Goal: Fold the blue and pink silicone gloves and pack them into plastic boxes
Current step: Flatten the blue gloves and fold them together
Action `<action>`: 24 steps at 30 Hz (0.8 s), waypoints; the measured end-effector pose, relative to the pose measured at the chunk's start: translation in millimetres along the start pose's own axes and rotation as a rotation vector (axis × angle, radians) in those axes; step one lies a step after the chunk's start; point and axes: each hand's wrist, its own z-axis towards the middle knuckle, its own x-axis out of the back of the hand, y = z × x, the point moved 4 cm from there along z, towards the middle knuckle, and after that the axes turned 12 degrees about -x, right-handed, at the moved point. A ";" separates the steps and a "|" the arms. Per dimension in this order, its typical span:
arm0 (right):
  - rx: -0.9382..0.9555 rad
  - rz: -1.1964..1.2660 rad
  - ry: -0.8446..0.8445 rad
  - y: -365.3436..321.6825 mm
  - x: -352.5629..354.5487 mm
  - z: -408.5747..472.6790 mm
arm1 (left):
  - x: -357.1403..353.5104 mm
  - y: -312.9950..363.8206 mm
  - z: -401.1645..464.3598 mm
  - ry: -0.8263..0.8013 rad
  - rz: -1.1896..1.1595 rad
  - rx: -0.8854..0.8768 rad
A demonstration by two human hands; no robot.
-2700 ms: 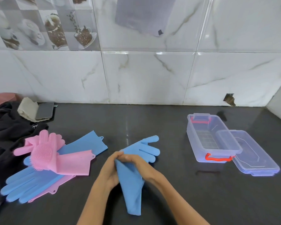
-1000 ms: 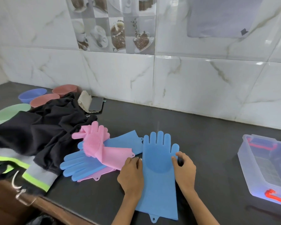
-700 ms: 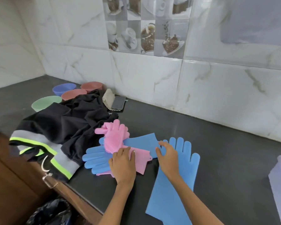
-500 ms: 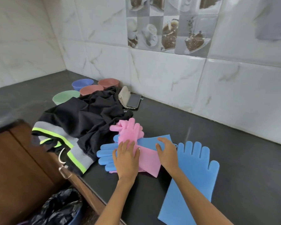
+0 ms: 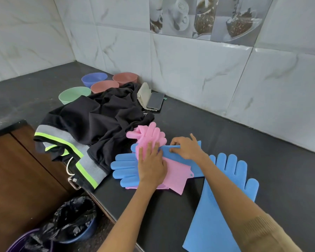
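Left hand lies flat, fingers straight, on the pink glove; right hand pinches the stacked blue glove's cuff edge.

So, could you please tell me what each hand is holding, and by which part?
Right hand pinches the second blue glove by its cuff edge; left hand rests flat on the pink glove.

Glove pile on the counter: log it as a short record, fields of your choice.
left hand: lies flat on the pink glove
right hand: pinches the cuff edge of the pile's blue glove
second blue glove: flat on the counter, untouched, right of the pile
nearby: black garment, phone, four bowls
plastic boxes: out of view
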 end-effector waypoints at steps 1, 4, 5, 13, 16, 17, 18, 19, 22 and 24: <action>0.001 0.045 -0.009 -0.1 5.0 -1.1 | 1.6 0.3 -1.1 0.028 -0.032 0.038; -0.029 0.149 -0.018 -2.4 21.9 -8.5 | 5.6 5.2 -5.4 0.067 -0.129 0.120; -0.036 0.149 -0.016 -4.5 27.4 -11.5 | 7.3 7.1 -7.3 0.066 -0.164 0.146; -0.009 0.253 0.024 -25.2 80.0 -35.3 | 24.2 3.0 -20.5 0.093 -0.238 0.256; -0.029 0.322 0.041 -16.9 101.1 -49.1 | 32.7 2.7 -24.9 0.088 -0.243 0.292; -0.039 0.353 0.050 -12.1 107.3 -55.5 | 35.0 2.8 -24.8 0.077 -0.215 0.302; -0.049 0.380 0.060 -6.4 113.3 -62.9 | 37.7 3.9 -24.9 0.055 -0.160 0.309; -0.060 0.404 0.074 -0.2 120.1 -71.4 | 40.8 6.0 -24.7 0.028 -0.098 0.314; -0.091 0.455 0.134 22.5 147.3 -100.5 | 52.0 19.5 -23.4 -0.048 -0.022 0.304; -0.132 0.470 0.200 41.0 169.0 -122.5 | 62.5 33.1 -22.5 -0.070 -0.001 0.255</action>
